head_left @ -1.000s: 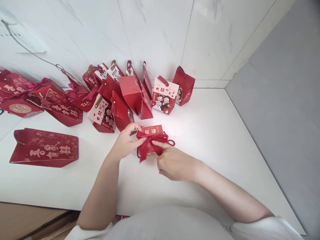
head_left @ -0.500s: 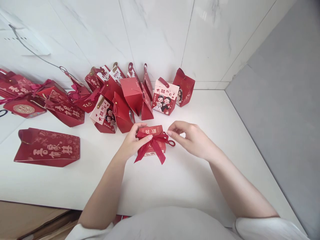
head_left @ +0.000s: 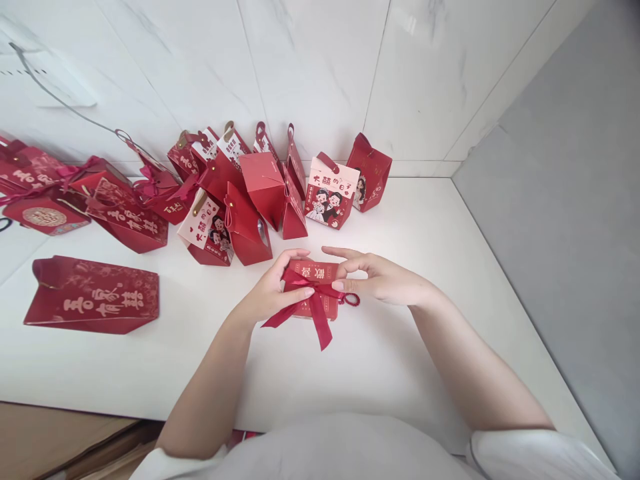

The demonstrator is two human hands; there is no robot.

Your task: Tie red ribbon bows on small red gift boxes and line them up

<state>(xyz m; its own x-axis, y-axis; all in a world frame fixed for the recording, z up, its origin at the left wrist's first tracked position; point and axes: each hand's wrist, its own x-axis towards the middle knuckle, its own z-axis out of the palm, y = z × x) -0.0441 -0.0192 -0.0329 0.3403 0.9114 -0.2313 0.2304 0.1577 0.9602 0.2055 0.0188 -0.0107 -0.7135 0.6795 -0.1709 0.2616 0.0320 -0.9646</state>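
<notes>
A small red gift box (head_left: pixel 314 272) with gold lettering lies in front of me on the white table. Across its top a dark red ribbon bow (head_left: pixel 319 308) is tied, its two tails hanging toward me. My left hand (head_left: pixel 273 290) grips the box from the left, its thumb pressing on the knot. At the right end, my right hand (head_left: pixel 373 277) has its thumb on the bow's right loop, with a finger curled behind and the index finger stretched out. A dark red cord loop (head_left: pixel 353 299) sticks out under my right hand.
Several red paper gift boxes stand along the marbled wall, among them a pink-topped box (head_left: pixel 330 193) and a plain red one (head_left: pixel 249 227). A larger red box (head_left: pixel 95 295) lies at the left. A grey cable (head_left: pixel 65 101) runs down the wall. Cardboard (head_left: pixel 55 433) shows at lower left.
The gift box has shifted slightly right and toward me, flatter to view. My right hand has come in from beside the box onto the bow's right loop, its index finger now extended.
</notes>
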